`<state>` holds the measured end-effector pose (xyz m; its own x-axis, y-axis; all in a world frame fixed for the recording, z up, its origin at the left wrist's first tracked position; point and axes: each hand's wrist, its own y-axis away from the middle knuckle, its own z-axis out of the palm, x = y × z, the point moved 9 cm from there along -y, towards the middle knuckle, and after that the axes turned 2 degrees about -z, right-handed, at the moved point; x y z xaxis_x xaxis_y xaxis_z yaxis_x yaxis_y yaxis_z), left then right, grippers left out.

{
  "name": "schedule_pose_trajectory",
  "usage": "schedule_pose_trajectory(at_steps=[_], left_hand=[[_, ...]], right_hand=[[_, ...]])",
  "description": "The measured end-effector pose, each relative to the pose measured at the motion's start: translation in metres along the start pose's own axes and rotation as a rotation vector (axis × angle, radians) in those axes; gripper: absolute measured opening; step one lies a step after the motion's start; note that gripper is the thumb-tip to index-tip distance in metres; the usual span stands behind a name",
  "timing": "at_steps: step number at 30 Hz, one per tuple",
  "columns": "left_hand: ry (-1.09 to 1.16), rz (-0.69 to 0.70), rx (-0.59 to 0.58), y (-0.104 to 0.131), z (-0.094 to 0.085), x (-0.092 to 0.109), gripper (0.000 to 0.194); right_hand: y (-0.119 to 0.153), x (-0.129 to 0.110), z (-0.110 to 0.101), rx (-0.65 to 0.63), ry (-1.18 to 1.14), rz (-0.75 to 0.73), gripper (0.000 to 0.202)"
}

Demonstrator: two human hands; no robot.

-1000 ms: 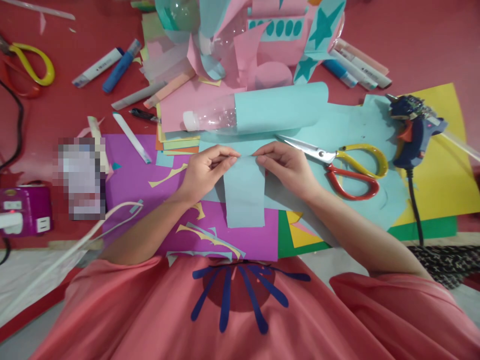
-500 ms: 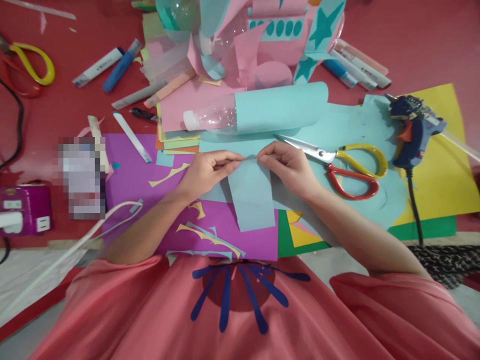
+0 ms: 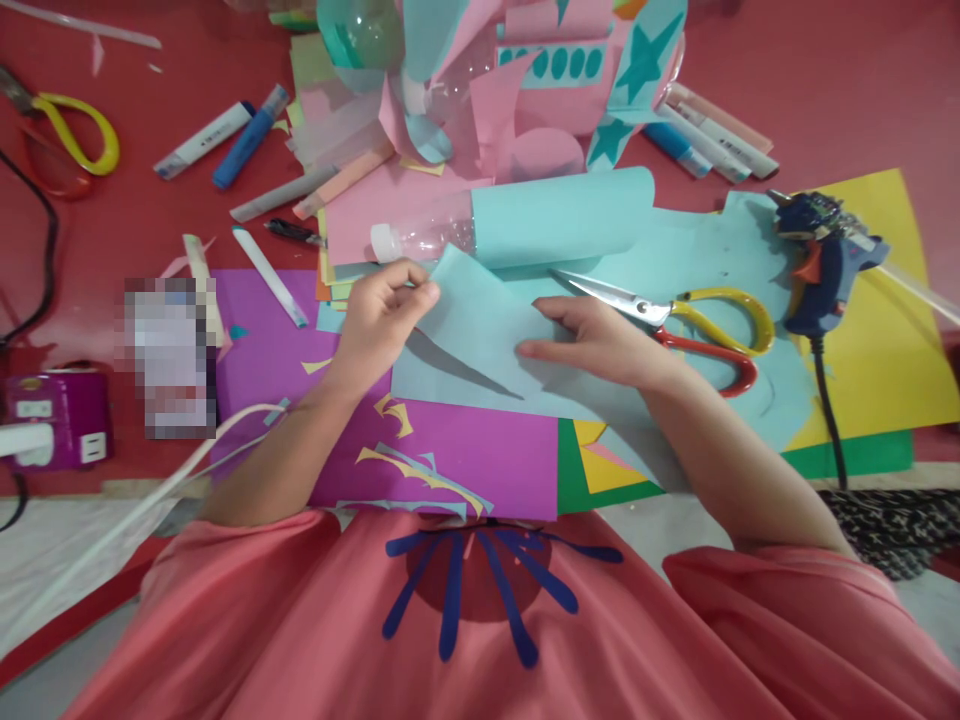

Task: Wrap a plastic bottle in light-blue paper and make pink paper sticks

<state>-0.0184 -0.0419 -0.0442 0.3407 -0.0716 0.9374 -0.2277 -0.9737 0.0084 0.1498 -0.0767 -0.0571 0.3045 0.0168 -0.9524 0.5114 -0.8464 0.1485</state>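
While the left hand (image 3: 382, 310) pinches the light blue paper sheet's (image 3: 480, 330) raised corner, the right hand (image 3: 600, 345) lies flat on it, fingers extended.

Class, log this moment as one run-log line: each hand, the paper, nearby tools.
left hand: pinches light blue paper corner, lifted | right hand: flat on paper | scissors, glue gun: right, untouched
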Motion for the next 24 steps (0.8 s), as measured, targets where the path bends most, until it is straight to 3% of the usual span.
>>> schedule_pose_trajectory(at_steps=[3,5,8,10,15,19,24], left_hand=[[-0.138,0.193,0.151,0.003,-0.021,0.015,0.03],[-0.288,0.435,0.185,0.017,-0.021,0.039,0.027],[-0.585,0.964,0.013,0.057,0.017,0.075,0.022],[-0.713,1.165,-0.002,0.08,0.037,0.085,0.013],[-0.849,1.173,-0.231,0.096,0.083,0.074,0.014],[-0.841,1.116,-0.271,0.098,0.09,0.067,0.019],[-0.823,1.095,-0.24,0.101,0.092,0.067,0.017]], right_hand=[[0.0,-0.005,-0.026,0.168,0.119,-0.081,0.009],[0.003,-0.007,-0.038,0.312,0.147,-0.129,0.005],[0.007,-0.004,-0.046,0.476,0.138,-0.124,0.015],[0.008,0.004,-0.046,0.526,0.131,-0.052,0.025],[0.006,0.019,-0.039,0.493,0.031,0.073,0.03],[0.002,0.017,-0.038,0.425,-0.015,0.047,0.05],[0.002,0.02,-0.045,0.432,0.113,0.109,0.021]])
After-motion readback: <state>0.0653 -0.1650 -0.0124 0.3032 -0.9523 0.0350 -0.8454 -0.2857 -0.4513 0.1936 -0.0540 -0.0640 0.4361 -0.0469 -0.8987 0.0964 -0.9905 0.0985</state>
